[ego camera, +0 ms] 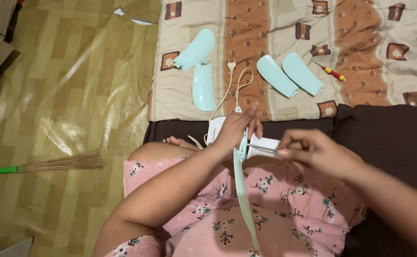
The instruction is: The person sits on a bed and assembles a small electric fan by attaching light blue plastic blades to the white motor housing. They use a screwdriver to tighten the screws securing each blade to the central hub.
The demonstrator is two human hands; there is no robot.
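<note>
patterned quilt [284,102] covers the mattress beyond the person's lap, with wood-look flooring [75,95] to the left. left hand [237,131] grips the top of a pale green fan blade [244,200] standing on edge over the lap, fingers curled around it against a white fan body [265,143]. right hand [313,152] pinches a thin metal rod [263,148], perhaps a screwdriver shaft, its tip touching the blade just below the left fingers. four loose blades [203,88], a white plug cord [231,66] and a red screwdriver [332,72] lie on the quilt; a broom [51,164] rests on the floor.
</note>
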